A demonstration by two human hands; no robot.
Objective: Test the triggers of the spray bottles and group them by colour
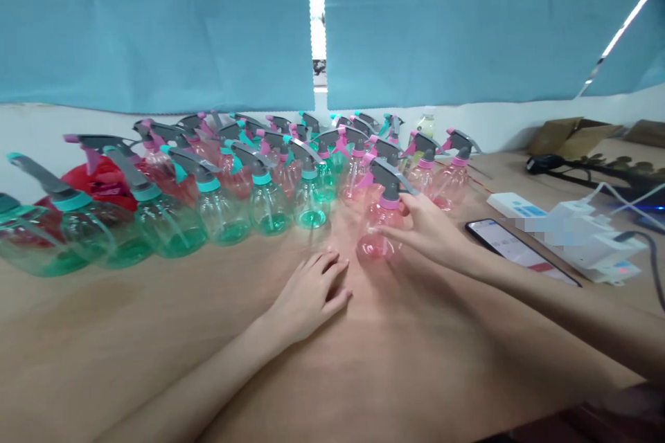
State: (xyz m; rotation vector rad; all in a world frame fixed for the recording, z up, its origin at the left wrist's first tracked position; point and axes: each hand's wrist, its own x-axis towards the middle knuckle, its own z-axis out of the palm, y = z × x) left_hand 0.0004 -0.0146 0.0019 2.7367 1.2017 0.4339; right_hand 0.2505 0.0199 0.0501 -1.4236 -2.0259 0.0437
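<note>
My right hand (423, 228) is wrapped around a pink spray bottle (377, 246) with a grey and pink trigger head, upright at the front of the pink group. My left hand (312, 291) lies on the table with its fingers stretched out, holding nothing. Just beyond it stands a green spray bottle (310, 204) with a teal collar. More green spray bottles line up to the left, among them one (267, 204) beside it. Behind my right hand are further pink spray bottles, such as one (451, 183) at the right end.
A phone (514, 249) lies right of my right hand, beside a white power strip (576, 228) with plugs and cables. Farther back are a cardboard box (566, 135) and a black cable. A red bag (101, 180) sits behind the left bottles. Blue curtains (156, 28) hang behind the wooden table (208, 332).
</note>
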